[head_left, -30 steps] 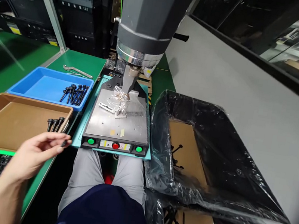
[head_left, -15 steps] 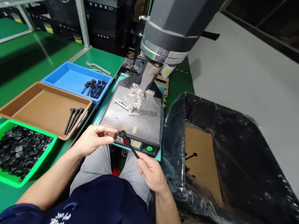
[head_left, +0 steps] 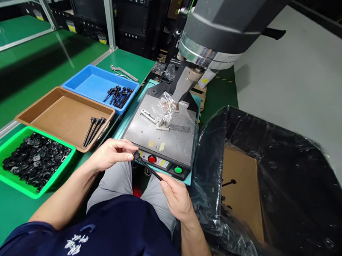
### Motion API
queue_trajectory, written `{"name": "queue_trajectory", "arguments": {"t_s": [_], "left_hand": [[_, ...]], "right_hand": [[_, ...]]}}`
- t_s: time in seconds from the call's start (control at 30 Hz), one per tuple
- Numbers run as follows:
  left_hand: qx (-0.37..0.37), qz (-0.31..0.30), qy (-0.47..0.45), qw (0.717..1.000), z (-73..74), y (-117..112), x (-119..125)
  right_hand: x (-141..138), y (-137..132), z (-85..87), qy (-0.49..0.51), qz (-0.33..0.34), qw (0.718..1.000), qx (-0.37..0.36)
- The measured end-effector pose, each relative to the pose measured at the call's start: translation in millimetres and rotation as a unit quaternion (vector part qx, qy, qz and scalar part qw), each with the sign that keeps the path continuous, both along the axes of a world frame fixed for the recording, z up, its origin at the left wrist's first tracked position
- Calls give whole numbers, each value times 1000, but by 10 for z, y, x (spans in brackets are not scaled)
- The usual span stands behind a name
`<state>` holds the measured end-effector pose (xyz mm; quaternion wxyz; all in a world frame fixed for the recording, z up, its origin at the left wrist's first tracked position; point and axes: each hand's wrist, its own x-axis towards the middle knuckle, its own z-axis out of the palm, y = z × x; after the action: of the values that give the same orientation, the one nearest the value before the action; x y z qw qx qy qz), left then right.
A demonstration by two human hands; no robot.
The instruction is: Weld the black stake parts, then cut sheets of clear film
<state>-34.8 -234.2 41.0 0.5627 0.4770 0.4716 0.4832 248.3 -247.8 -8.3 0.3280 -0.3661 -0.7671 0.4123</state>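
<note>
My right hand grips the thin end of a black bolt-like rod with a ribbed shaft and a wider head. The rod slants up to the left, in front of the press base. At its head, my left hand is closed in a pinch, thumb and forefinger against a small black part that meets the head. The fingertips partly cover that part, so I cannot tell how the two fit together.
At the left stand a green bin of small black round parts, a brown tray with three black rods, and a blue tray with several more. A press with buttons stands ahead. A plastic-lined box is at the right.
My left hand has brought the small black part from just beside the rod's head up against it. The rod's head has turned toward my left fingers. The camera view has shifted left.
</note>
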Motion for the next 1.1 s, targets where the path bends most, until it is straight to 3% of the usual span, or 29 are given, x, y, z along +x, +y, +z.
{"name": "queue_trajectory", "arguments": {"t_s": [0.07, 0.2, 0.37, 0.67, 0.83, 0.93, 1.1], "left_hand": [[-16, 5, -7, 1000, -35, 14, -3], [-34, 14, -10, 999, -100, 40, 2], [-27, 33, 6, 999, -127, 58, 35], [93, 61, 132, 985, -257, 4, 270], [147, 63, 174, 972, -301, 81, 336], [173, 17, 211, 962, -292, 140, 379], [206, -60, 238, 947, -357, 144, 581]], "right_hand": [[-3, -16, 52, -19, 4, 998, 67], [-16, -31, 89, -49, 8, 991, 125], [-57, -44, 1, -61, -16, 989, 134], [-272, -196, -266, 40, -73, 996, -33], [-324, -180, -371, 76, -43, 986, -143], [-393, -111, -403, 149, -13, 957, -248], [-549, 61, -329, 353, -66, 860, -362]]}}
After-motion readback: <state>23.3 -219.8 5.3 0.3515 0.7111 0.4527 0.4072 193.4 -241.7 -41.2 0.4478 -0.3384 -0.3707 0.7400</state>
